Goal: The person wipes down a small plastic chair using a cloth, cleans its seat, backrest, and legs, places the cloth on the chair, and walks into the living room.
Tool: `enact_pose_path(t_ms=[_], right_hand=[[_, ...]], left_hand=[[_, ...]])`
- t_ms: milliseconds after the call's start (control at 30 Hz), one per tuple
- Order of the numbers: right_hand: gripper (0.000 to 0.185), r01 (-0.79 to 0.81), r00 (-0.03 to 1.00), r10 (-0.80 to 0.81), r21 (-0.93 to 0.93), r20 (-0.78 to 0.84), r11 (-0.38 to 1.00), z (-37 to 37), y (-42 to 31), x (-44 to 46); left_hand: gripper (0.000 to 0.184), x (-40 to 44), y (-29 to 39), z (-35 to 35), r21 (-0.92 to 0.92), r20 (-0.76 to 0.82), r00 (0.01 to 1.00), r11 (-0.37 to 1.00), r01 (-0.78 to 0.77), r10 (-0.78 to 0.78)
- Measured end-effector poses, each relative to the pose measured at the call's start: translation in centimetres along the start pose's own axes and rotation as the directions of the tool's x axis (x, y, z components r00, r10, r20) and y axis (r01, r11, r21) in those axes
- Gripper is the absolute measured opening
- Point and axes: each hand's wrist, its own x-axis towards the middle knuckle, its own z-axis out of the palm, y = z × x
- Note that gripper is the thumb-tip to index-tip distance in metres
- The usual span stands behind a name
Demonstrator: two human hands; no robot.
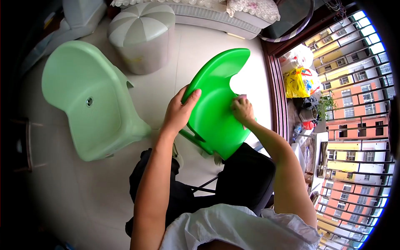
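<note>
A bright green plastic child's chair (210, 114) is tilted in front of my knees, its curved backrest pointing up and away. My left hand (181, 111) grips the left rim of the chair, thumb on the inner face and fingers behind. My right hand (243, 111) is closed and pressed against the inside of the chair near its right edge. A small pinkish piece (240, 97), perhaps a cloth or sponge, shows at its fingers; most of it is hidden. Beside it on the left stands a pale green plastic chair (100, 118) with a round hole in its seat.
A grey and white round pouf (143, 46) stands on the tiled floor (162, 79) beyond the chairs. A dark door track (278, 91) runs along the right. Past it are a yellow bag (296, 82), a potted plant (326, 106) and window bars (354, 160).
</note>
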Motion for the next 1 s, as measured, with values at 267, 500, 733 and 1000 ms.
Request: enact_pose_path(t_ms=[267, 500, 733, 1000], right_hand=[[0.028, 0.555, 0.672, -0.72, 0.527, 0.172, 0.643, -4.0, -10.0, -6.8], [0.031, 0.353, 0.921, -0.377, 0.205, 0.093, 0.913, -1.4, -0.3, -0.1], [0.03, 0.293, 0.952, -0.305, 0.319, -0.011, 0.901, -1.4, -7.5, 1.8], [0.026, 0.696, 0.557, -0.826, 0.591, -0.086, 0.408, 0.2, -6.5, -3.3]], left_hand=[[0.036, 0.2, 0.0, 0.0, 0.066, -0.014, 0.995, 0.993, -0.093, 0.094], [0.032, 0.4, 0.3, -0.4, 0.197, -0.031, 0.989, 0.971, -0.132, 0.141], [0.029, 1.2, 1.2, -3.8, 0.18, -0.236, 0.951, 0.971, -0.159, 0.2], [0.025, 1.2, 1.6, -5.6, 0.169, -0.305, 0.934, 0.976, -0.138, 0.185]])
